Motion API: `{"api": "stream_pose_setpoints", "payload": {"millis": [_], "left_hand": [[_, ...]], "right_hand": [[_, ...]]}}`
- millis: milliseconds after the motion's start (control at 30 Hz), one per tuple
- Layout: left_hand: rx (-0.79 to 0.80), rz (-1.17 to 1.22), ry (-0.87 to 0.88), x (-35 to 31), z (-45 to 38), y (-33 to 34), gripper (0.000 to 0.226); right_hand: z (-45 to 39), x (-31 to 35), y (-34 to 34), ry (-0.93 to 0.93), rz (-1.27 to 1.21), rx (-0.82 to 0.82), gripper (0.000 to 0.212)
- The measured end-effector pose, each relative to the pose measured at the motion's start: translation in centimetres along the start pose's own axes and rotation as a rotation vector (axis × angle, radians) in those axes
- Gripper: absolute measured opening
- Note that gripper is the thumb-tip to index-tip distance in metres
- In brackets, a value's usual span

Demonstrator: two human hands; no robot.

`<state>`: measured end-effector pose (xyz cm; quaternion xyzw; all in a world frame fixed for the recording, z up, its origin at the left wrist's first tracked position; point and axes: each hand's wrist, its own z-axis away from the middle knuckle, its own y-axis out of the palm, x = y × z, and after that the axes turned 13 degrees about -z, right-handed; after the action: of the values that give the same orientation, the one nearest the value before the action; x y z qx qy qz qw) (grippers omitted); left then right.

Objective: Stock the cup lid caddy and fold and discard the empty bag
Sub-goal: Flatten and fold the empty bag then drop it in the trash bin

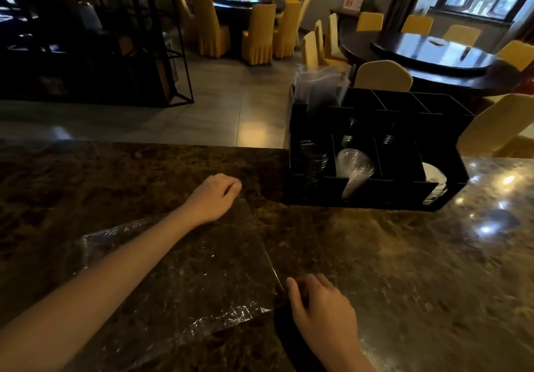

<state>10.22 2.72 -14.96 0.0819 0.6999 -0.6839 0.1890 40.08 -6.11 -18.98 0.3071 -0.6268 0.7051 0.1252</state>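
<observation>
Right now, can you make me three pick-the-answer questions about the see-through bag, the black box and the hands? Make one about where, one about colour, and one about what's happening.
1. Where is the clear plastic bag?
A. Flat on the marble counter
B. Inside the caddy
C. On a chair

2. What colour is the lid caddy?
A. Yellow
B. White
C. Black

3. What are the hands doing?
A. Both lifted off the counter
B. Left hand and right hand each at a corner of the bag's right edge
C. Both reaching into the caddy

Answers:
1 A, the bag is spread on the counter in front of the person.
2 C, its walls and dividers are black.
3 B, curled fingers meet the bag's far and near right corners.
</observation>
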Motion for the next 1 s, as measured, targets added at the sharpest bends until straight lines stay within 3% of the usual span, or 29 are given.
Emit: {"api": "stream_pose_setpoints", "payload": {"millis": [67,200,400,567,1000], "left_hand": [[-0.023,-0.055,0.007,-0.7,2.8,1.5,0.045],[-0.013,-0.213,-0.108,-2.7,7.6,5.2,0.060],[-0.023,-0.399,-0.252,-3.8,11.1,7.9,0.065],[-0.007,-0.399,-0.323,-1.4,12.6,8.6,0.065],[-0.103,-0.383,-0.507,7.7,19.4,5.4,0.080]], "right_hand": [[-0.6,0.6,-0.1,-0.118,0.026,-0.079,0.032],[-3.8,2.2,0.9,-0.345,-0.008,-0.057,0.042],[-9.3,5.3,4.7,-0.575,0.108,0.207,0.056],[-10.4,4.5,6.8,-0.600,0.222,0.390,0.061],[-9.3,2.8,6.3,-0.546,0.202,0.356,0.062]]}}
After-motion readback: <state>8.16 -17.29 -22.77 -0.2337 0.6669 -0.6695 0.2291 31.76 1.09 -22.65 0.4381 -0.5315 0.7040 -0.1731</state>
